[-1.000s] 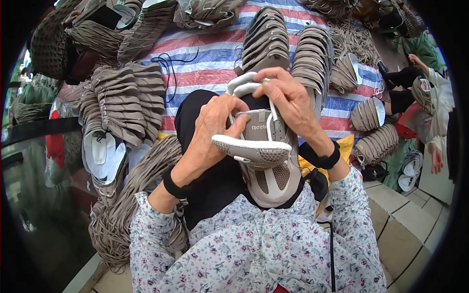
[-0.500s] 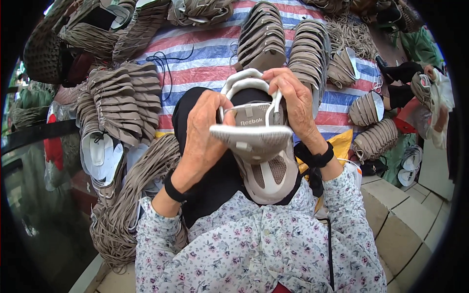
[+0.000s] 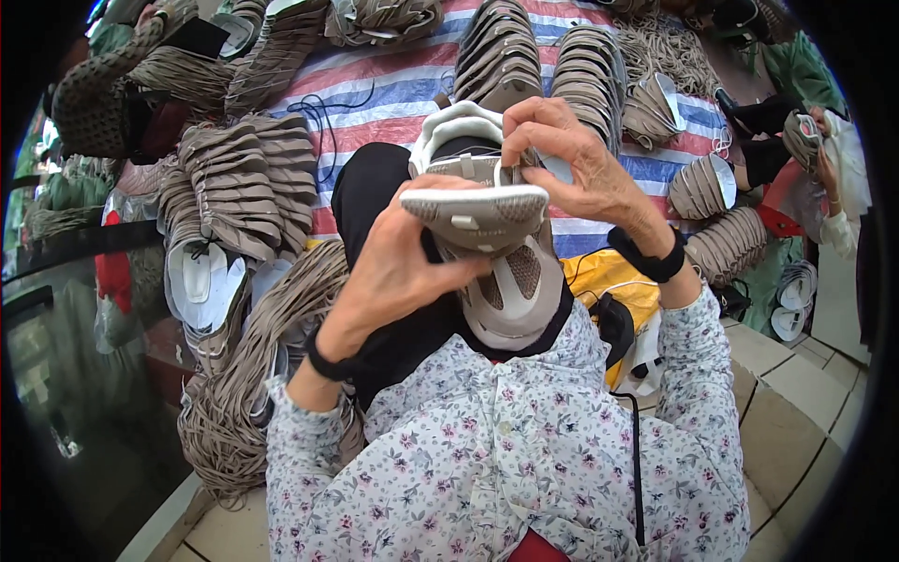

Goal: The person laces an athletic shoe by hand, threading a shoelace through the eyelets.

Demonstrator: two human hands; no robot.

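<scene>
A taupe and white shoe upper lies over my black-clad lap, toe toward me. Its padded tongue is folded forward, the white edge facing up. My left hand is closed round the tongue's left side, thumb beneath it. At the right of the opening, my right hand is curled in a pinch on the upper's white-edged side. Whether a lace end also lies between those fingertips is too small to tell. Beyond the tongue rises the pale padded collar.
Rows of stacked taupe uppers surround me on a striped plastic sheet. A bundle of taupe laces hangs at my left. A yellow bag lies by my right forearm. Another person's hand holds a shoe part at far right.
My left hand has moved lower, with its thumb now under the tongue. My right hand has shifted right and changed its grasp to a pinch. The tongue is tipped further up.
</scene>
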